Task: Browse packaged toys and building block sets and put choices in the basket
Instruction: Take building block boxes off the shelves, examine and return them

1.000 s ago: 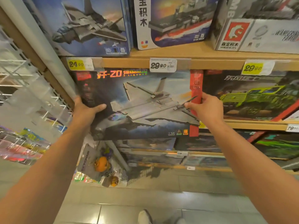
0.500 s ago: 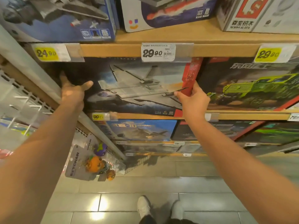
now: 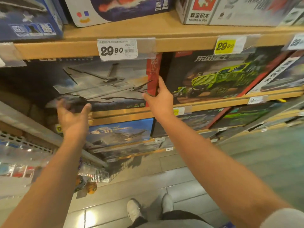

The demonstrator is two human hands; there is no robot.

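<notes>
A dark building block box showing a grey jet (image 3: 98, 83) stands on the middle shelf, its red right edge next to a green truck box (image 3: 213, 79). My right hand (image 3: 160, 102) holds that red edge, thumb on the front and a finger straight up along the side. My left hand (image 3: 72, 117) hovers blurred in front of the box's lower left corner, fingers spread, touching nothing that I can make out. No basket is in view.
A white 29.90 price tag (image 3: 117, 49) hangs on the wooden shelf edge (image 3: 181, 45) above. A blue helicopter box (image 3: 121, 130) sits one shelf lower. More boxes line the top shelf. Keychain toys (image 3: 87, 186) hang at lower left. My shoes (image 3: 134, 209) are on the tiled floor.
The jet box went from held out in both hands back onto the shelf. My left hand let go and dropped lower. My right hand stayed on the red edge.
</notes>
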